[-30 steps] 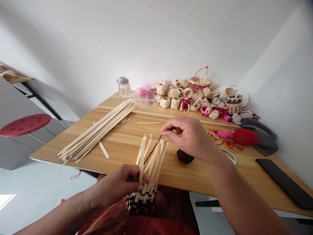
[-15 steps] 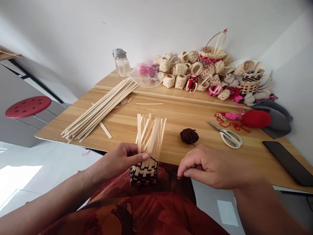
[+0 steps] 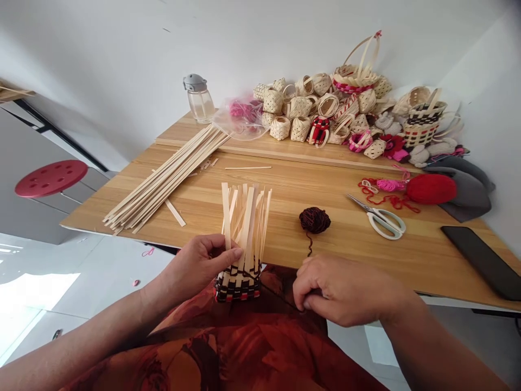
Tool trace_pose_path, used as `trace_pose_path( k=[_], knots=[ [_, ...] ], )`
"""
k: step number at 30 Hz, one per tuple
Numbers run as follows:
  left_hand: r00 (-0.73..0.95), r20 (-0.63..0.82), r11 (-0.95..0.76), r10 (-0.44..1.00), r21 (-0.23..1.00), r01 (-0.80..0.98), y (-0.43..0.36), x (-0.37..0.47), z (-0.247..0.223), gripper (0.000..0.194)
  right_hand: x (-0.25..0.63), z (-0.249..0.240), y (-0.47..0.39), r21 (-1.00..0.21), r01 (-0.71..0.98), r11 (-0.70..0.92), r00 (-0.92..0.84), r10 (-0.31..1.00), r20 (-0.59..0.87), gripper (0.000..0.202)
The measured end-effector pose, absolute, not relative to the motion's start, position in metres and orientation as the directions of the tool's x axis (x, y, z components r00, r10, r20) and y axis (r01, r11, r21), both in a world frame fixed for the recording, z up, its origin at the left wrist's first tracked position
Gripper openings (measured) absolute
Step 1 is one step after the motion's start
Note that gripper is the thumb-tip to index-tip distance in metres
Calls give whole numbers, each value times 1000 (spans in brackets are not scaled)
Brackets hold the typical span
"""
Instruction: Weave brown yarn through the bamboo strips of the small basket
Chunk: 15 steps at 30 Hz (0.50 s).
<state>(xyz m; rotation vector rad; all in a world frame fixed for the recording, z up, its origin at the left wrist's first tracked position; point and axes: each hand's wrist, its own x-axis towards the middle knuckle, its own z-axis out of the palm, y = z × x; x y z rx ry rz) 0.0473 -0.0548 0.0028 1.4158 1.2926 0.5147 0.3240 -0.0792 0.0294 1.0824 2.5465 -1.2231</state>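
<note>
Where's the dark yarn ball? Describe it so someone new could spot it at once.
On the wooden table, look just beyond the person's right hand. The dark yarn ball sits there, left of the scissors. Unlike the bright red ball farther right, it is dark brown, its loose strand trailing toward that hand.

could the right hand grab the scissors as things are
Probably yes: the scissors lie uncovered on the table beyond the right hand, with nothing standing between, though it holds a dark yarn strand.
</note>
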Motion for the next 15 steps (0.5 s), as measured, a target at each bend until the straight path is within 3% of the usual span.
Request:
trace_pose_path(
  k=[4,9,15],
  knots=[
    [318,-325,171,891,888,427,-56,46,1,37,323,28,-74,-530,737,420,-633,703,-324,27],
    [353,-335,190,874,902,387,-56,43,-4,35,298,14,-67,-771,578,268,-515,853,-89,30],
    [380,-360,243,852,915,323,-56,38,-9,31,265,-19,-63,-957,287,-46,-396,904,-162,25]
  ],
)
